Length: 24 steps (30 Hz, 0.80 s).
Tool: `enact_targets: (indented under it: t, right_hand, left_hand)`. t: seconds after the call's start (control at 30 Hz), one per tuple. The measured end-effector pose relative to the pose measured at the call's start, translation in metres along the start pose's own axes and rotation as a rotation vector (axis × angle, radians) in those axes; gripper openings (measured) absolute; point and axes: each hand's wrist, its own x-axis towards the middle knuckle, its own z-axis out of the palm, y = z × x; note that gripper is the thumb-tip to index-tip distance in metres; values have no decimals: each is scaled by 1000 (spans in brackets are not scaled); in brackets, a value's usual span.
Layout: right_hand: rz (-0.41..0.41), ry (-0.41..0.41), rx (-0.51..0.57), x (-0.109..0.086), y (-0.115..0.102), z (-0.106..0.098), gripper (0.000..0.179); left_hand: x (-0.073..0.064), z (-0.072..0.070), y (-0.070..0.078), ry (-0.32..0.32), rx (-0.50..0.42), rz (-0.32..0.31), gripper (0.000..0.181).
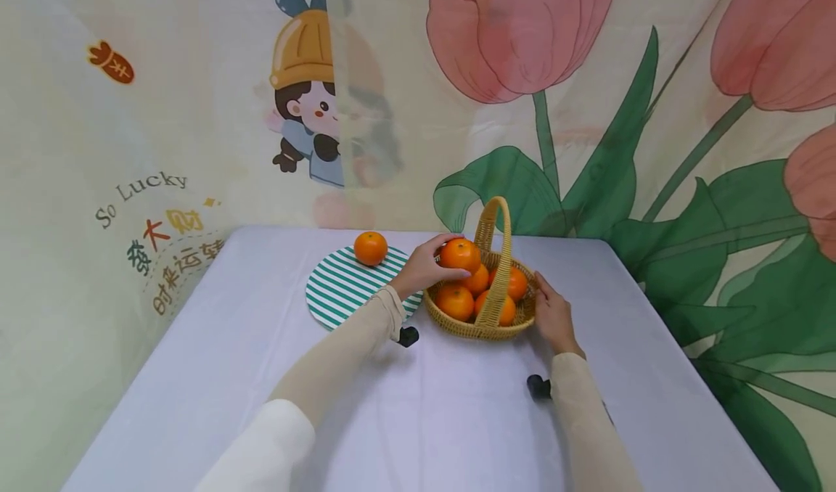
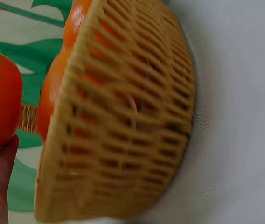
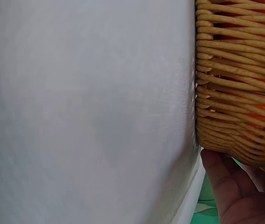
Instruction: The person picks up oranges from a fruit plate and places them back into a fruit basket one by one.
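Here, in the head view, pinched in the grip of the left hand [image 1: 427,267]: one round orange [image 1: 460,255], just above the left part of the basket [image 1: 466,328], left of its handle [image 1: 505,260]. Clearly nearer to the left hand than to the right hand [image 1: 554,316]. In the left wrist view, apart from the basket's rim [image 2: 62,105]. In the right wrist view, fairly straight fingers [image 3: 219,179] touching the basket's outer wall [image 3: 235,86].
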Motion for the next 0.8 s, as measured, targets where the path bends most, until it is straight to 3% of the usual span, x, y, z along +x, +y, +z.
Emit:
enact_targets:
  t: [0.17,0.4,0.5,0.67,0.8]
  right_hand:
    - [-3,-8,2,0,-1,0,48]
    - [14,-1,3,-1,1,-1,48]
    - [15,6,7,-2,0,-1,48]
    - [7,30,17,-1,0,-1,46]
    - [-1,40,31,0,0,-2,45]
  left_hand:
    - [8,21,16,-34,-16,-7,77]
    - [22,48,23,-94,14,-25,75]
    - [27,58,27,-126,48,8,77]
    - [38,73,29,-186,48,125,74]
    - [39,82,33,-229,81,144,71]
